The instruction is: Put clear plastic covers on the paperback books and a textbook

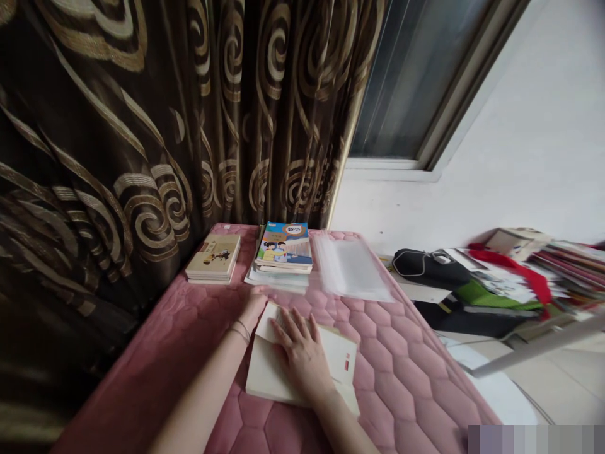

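Observation:
A book with pale cream pages or covers [267,372] lies on the pink quilted mattress [401,384] in front of me, with a small red mark near its right side. My right hand [302,350] rests flat on it, fingers spread. At the book's far left corner, my left hand [256,301] has its fingers drawn together; whatever is between them is too blurred to make out. Just beyond both hands is a stack of books topped by a blue mathematics textbook [286,244]. Clear plastic sheets [352,268] lie to the right of that stack.
A second stack of tan books [214,257] stands at the far left, beside the dark patterned curtain [155,214]. Beyond the mattress's right edge, a cluttered surface holds a black bag [425,268], a red strap [515,268] and piled books [571,268].

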A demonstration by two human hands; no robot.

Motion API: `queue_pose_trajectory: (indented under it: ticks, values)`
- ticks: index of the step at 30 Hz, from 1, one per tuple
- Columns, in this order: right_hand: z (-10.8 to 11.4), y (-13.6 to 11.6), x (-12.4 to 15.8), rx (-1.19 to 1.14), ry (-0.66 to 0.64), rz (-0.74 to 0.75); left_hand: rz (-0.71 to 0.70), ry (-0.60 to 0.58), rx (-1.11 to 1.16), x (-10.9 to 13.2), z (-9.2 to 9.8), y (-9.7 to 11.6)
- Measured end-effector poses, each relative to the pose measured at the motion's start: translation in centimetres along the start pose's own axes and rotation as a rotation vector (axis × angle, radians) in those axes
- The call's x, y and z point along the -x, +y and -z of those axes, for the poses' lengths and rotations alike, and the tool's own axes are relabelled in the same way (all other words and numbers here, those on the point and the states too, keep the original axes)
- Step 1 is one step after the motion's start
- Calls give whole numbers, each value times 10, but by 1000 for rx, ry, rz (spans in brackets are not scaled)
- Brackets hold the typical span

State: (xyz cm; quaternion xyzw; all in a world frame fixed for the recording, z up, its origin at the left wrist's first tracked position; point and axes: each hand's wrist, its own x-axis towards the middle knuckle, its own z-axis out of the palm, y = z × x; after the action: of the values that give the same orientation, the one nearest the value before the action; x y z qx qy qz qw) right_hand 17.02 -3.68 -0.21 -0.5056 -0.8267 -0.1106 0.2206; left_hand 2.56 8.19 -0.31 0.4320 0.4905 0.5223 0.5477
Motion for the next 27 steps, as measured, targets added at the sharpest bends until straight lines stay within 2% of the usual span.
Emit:
queue_pose_trajectory:
  ticks: [5,9,14,20,27]
  values:
    - [-2,0,-1,-22,-20,-13,-22,-46,57,31,9,0]
    - [-1,-1,-2,-41,-39,-18,-52,-67,136,45,12,-7]
    - [1,-1,-2,-50,-53,10,-102,-102,174,47,10,-9]
    - [2,1,-1,-2,-60,48,-112,-89,126,49,15,-9]
    - [4,0,3,-56,-113,98,-121,-116,161,51,14,-12]
